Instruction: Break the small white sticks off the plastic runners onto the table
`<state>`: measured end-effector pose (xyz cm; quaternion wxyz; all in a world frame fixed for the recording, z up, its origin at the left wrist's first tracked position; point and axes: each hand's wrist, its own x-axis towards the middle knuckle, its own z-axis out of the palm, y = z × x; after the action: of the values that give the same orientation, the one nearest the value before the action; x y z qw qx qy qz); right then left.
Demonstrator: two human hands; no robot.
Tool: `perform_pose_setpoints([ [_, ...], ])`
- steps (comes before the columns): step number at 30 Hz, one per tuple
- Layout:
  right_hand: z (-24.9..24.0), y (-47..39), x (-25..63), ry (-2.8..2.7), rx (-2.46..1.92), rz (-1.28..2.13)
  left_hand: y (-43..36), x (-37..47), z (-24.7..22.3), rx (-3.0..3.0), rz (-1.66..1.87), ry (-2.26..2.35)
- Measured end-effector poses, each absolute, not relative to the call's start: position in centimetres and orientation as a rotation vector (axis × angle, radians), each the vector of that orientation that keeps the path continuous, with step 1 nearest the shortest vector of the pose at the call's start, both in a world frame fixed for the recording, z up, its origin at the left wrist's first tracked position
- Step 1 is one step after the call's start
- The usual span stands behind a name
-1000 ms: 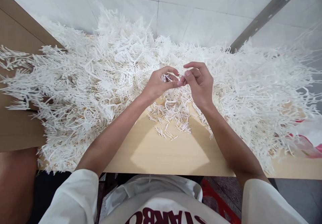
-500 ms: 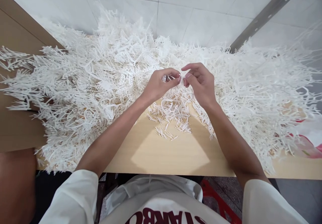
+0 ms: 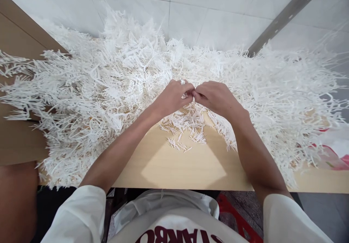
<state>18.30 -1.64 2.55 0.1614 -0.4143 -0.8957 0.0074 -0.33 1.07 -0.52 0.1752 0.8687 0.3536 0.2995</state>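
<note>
My left hand [image 3: 174, 95] is closed in a pinch on a white branched plastic piece [image 3: 183, 82]; bits of it show between and above the fingers. Touching it at the fingertips, my right hand [image 3: 215, 95] is also pinched closed, back turned up, at the same small piece; its fingertips are mostly hidden. Just below both hands lies a loose scatter of short thin white sticks [image 3: 198, 136] on the wooden tabletop [image 3: 182, 170]. Around and behind the hands spreads a big tangled heap of white branched plastic pieces [image 3: 109, 79].
A cardboard box [image 3: 21, 137] stands at the left, partly covered by the heap. Behind are a tiled wall [image 3: 218, 21] and a slanting metal post [image 3: 286, 14]. At the right lies a red and clear plastic bag [image 3: 331, 155]. Another person's limb [image 3: 17, 199] shows lower left.
My right hand has turned over and its fingers have closed, coming against the left fingertips. My left hand has shifted slightly down. The heap looks the same.
</note>
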Motion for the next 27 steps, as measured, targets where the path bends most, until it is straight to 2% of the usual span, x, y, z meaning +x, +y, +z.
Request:
perform_pose_setpoints([
  [4, 3.7, -3.2, 17.3, -2.383, -1.035, 0.146, 2.6, -1.7, -1.1, 2.322, 0.900, 1.152],
  [9, 3.2, -2.0, 17.4, -2.015, -1.188, 0.383, 2.9, -2.5, -0.6, 2.114, 0.931, 0.941],
  [15, 1.2, -0.5, 17.9, -2.300, -1.289, 0.461, 1.9, -1.4, -0.6, 2.237, 0.857, 0.909],
  [27, 2.7, -1.7, 18.3, -2.546, -1.113, 0.509, 1.7, -1.7, -0.3, 2.443, 0.671, 0.857],
])
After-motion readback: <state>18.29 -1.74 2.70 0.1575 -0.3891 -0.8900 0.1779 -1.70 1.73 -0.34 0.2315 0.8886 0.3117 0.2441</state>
